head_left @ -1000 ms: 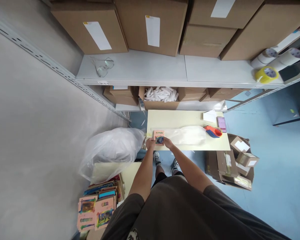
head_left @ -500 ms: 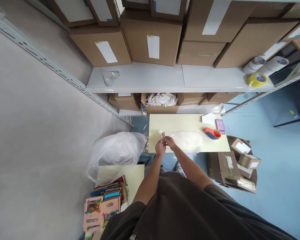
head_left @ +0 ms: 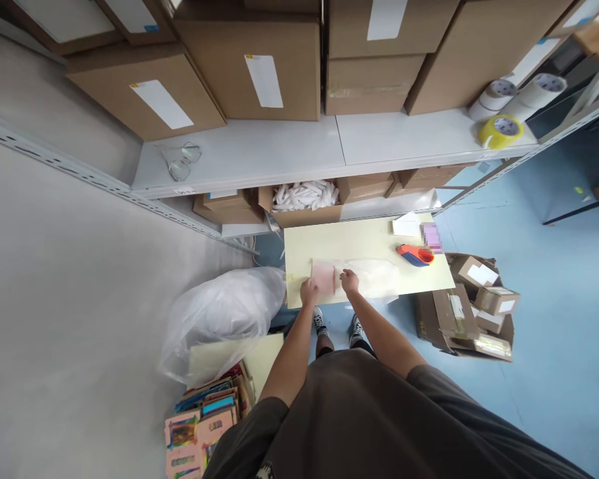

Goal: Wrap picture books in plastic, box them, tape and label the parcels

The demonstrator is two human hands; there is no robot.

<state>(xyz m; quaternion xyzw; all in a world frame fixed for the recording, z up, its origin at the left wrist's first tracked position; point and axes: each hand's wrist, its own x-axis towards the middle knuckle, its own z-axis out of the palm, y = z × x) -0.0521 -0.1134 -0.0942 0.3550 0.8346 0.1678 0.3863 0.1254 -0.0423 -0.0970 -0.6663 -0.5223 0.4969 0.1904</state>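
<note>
A flat pink sheet (head_left: 323,277), seemingly in a clear sleeve, lies on the pale yellow table (head_left: 339,241) with a darker strip along its right edge. My left hand (head_left: 309,291) is closed on its lower left edge. Just right of the sheet is my right hand (head_left: 350,281), fingers pointing left and a little apart, with no object visible in them. Beside that hand, a stack of thin white translucent bags (head_left: 377,278) lies on the table, partly under my right wrist.
At the table's right are an orange-and-blue tape dispenser (head_left: 415,255), white papers (head_left: 406,224) and a purple pack (head_left: 431,237). Shelving (head_left: 279,150) with cartons stands behind. A box of parcels (head_left: 462,313) sits right; a large plastic bag (head_left: 224,306) is left.
The pink piece, bunched small between both hands before, now lies spread flat on the table. My hands have moved apart, the left one leftward and the right one rightward. The view has shifted.
</note>
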